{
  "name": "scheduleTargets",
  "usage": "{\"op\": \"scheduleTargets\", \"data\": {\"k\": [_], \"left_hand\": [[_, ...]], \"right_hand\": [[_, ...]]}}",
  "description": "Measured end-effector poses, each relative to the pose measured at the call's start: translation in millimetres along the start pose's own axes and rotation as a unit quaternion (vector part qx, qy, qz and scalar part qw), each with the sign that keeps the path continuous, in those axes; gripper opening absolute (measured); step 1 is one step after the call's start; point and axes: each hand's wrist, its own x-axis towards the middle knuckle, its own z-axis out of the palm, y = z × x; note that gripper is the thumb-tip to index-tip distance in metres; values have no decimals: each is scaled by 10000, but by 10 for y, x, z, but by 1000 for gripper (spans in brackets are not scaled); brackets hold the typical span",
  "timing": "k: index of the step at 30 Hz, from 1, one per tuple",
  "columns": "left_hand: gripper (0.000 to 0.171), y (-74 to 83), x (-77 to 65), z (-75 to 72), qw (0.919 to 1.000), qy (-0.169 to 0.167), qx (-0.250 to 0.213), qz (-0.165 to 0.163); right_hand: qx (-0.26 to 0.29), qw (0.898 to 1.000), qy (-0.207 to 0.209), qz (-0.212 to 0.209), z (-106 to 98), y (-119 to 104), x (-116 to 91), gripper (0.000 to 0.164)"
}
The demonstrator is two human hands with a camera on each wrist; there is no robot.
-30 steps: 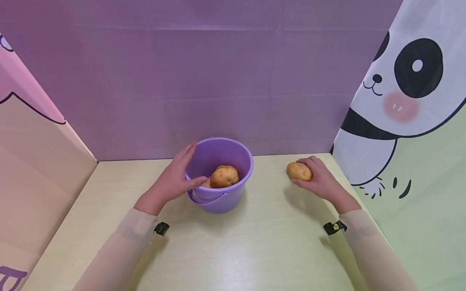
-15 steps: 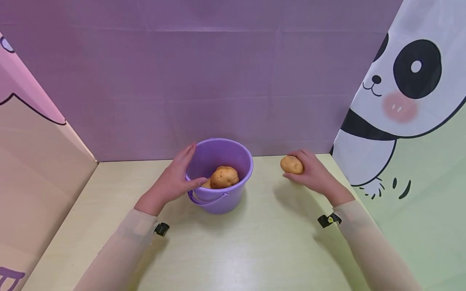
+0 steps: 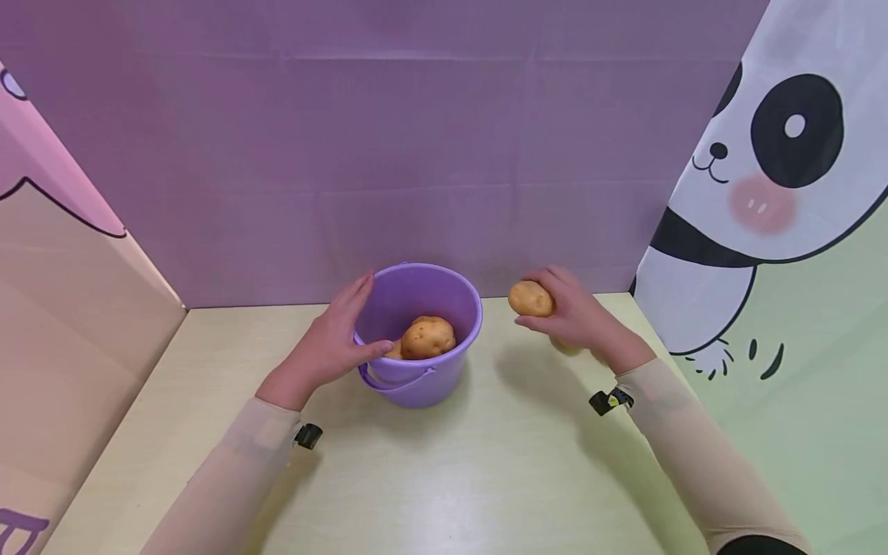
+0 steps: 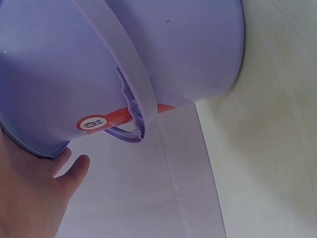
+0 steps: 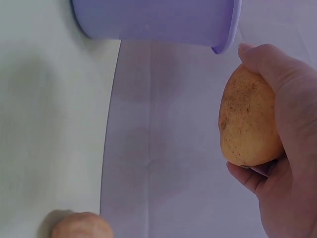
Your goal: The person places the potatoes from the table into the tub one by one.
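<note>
A purple bucket [image 3: 416, 385] stands upright on the table, its handle hanging down at the front. Inside lies a potato [image 3: 428, 338], with part of another showing beside it. My left hand [image 3: 326, 343] rests at the bucket's left rim, fingers fairly straight and thumb across the front rim. To the right of the bucket, my right hand [image 3: 572, 312] grips a potato [image 3: 531, 298] between thumb and fingers, held above the table. The right wrist view shows this potato [image 5: 250, 119] near the bucket's rim. Below the right hand, another potato [image 5: 81, 227] lies on the table, mostly hidden in the head view.
The pale table [image 3: 430, 493] meets a purple cloth backdrop [image 3: 416, 154] just behind the bucket. A panda-printed panel [image 3: 798, 216] borders the right side, and a beige and pink panel [image 3: 62, 308] the left.
My right hand has carried its potato left and up, toward the bucket. Another potato has come into sight beneath that hand. The left hand and the bucket have stayed in place.
</note>
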Motion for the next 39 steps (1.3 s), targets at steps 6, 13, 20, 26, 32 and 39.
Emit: {"op": "scheduleTargets", "data": {"k": [6, 13, 20, 26, 32, 39], "left_hand": [[128, -7, 2, -20, 10000, -30, 64, -11], [131, -11, 6, -21, 10000, -26, 77, 11], [136, -9, 6, -32, 10000, -16, 70, 58], [137, -2, 8, -29, 10000, -40, 39, -13], [135, -9, 7, -19, 10000, -63, 23, -45], [129, -28, 19, -3, 10000, -21, 57, -2]], "right_hand": [[-141, 9993, -20, -360, 13, -82, 136, 62], [-326, 9980, -163, -523, 37, -213, 283, 65], [-254, 9953, -268, -897, 72, -334, 469, 60], [-210, 9921, -424, -1158, 114, -448, 620, 59], [-230, 9889, -616, -1330, 171, -562, 749, 58], [-296, 9876, -695, -1373, 235, -676, 875, 60]]}}
